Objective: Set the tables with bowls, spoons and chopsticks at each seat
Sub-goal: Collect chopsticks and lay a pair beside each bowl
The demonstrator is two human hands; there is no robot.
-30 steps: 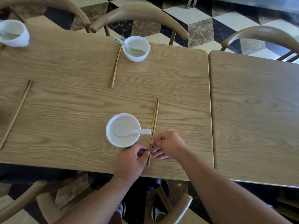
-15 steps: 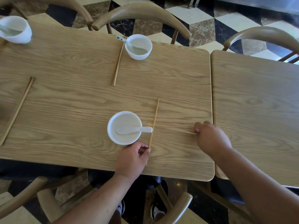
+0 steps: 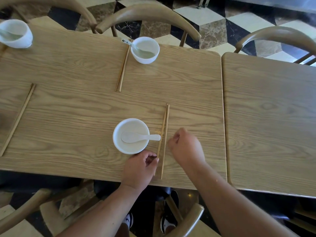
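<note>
On the near side of the wooden table (image 3: 77, 108) stands a white bowl (image 3: 116, 144) with a white spoon (image 3: 136, 137) lying in it. Just right of the bowl lie two wooden chopsticks (image 3: 165, 120), side by side and slightly splayed towards me. My left hand (image 3: 139, 168) pinches the near end of the left stick. My right hand (image 3: 185, 147), a little blurred, hovers just right of the right stick with its fingers loosely curled and nothing visible in them.
Across the table a second bowl (image 3: 151, 59) holds a spoon, with chopsticks (image 3: 122, 69) to its left. A third bowl (image 3: 24, 42) sits far left, another chopstick pair (image 3: 17, 120) nearer. A second table (image 3: 270, 117) adjoins on the right. Curved wooden chairs (image 3: 148, 12) surround both.
My right hand swung out to the right with one chopstick, then came back. Both sticks now lie beside the bowl. My left hand stayed at their near end.
</note>
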